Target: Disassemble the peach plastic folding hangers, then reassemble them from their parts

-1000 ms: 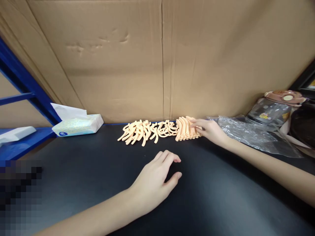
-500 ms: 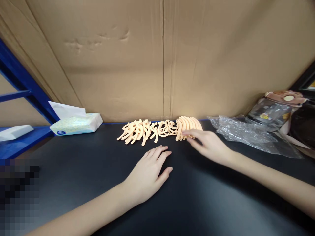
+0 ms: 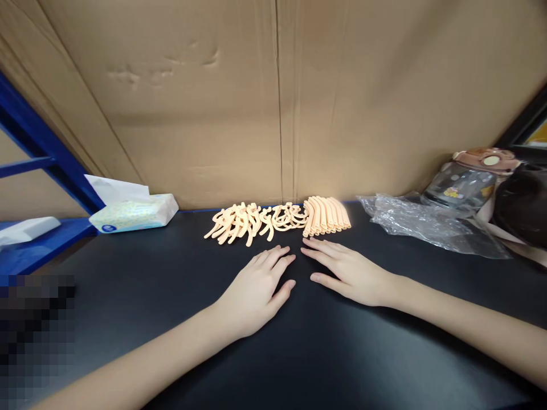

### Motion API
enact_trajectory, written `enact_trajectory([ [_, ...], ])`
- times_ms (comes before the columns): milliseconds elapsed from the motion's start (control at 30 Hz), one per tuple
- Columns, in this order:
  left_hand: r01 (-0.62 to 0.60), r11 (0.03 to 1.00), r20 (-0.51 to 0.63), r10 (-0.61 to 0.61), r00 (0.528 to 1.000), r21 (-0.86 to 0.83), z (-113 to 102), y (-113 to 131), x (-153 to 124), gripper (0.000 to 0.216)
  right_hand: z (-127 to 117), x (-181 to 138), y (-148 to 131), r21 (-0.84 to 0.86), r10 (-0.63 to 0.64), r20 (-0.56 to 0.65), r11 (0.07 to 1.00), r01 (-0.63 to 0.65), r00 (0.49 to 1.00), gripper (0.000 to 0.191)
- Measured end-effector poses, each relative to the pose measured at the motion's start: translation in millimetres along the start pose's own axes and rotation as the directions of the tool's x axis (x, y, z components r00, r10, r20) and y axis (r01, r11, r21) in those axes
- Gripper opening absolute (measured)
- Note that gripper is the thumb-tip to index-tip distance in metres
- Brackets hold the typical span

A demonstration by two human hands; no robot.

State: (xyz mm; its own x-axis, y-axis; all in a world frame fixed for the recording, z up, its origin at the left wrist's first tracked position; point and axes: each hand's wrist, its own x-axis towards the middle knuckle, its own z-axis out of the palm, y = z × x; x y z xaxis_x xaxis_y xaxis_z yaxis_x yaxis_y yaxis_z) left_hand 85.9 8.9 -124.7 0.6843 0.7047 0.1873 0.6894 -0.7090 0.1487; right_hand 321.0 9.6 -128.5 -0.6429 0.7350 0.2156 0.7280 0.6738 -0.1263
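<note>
My left hand (image 3: 260,287) lies palm down on the black tabletop (image 3: 273,364), fingers spread, holding nothing. Facing it, my right hand (image 3: 348,270) also rests palm down with its fingers apart. Just beyond its fingertips stands a neat stack of curved, peach-coloured tubes (image 3: 327,216), side by side. Left of the stack sit peach ring-like curved pieces (image 3: 288,217), heaped loosely. Further left, in front of and beyond my left hand, spreads a pile of peach curved pieces with knobbed ends (image 3: 237,222). Neither hand visibly touches any of these pieces.
A tissue pack (image 3: 137,213) stands at the back left beside a blue metal frame (image 3: 47,136). At the right lie a crumpled clear plastic bag (image 3: 427,225), a clear bottle with a brown lid (image 3: 464,182) and a dark bag (image 3: 525,205). A cardboard wall (image 3: 205,125) closes the back.
My right hand has drawn back from the stacked tubes toward me and come down flat on the table, fingers spread. My left hand stays in place. The view has shifted slightly.
</note>
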Motion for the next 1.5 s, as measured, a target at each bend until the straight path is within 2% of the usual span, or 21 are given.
enact_trajectory([
  [300, -0.027, 1.000, -0.102, 0.026, 0.994, -0.007, -5.4, -2.0, 9.5, 0.030, 1.9, -2.5, -2.1, -0.084, -0.069, -0.090, 0.995, 0.061, 0.994, 0.048],
  [567, -0.005, 0.999, -0.070, 0.003, 0.998, -0.034, -2.8, -3.2, 9.2, 0.032, 1.1, -2.8, -4.3, -0.209, -0.099, -0.077, 0.975, 0.081, 0.992, 0.041],
  [1500, -0.032, 0.999, -0.073, 0.029, 0.997, -0.031, -1.0, -4.9, 9.1, 0.031, 0.6, -3.1, -3.3, -0.216, -0.102, -0.095, 0.973, 0.079, 0.990, 0.040],
])
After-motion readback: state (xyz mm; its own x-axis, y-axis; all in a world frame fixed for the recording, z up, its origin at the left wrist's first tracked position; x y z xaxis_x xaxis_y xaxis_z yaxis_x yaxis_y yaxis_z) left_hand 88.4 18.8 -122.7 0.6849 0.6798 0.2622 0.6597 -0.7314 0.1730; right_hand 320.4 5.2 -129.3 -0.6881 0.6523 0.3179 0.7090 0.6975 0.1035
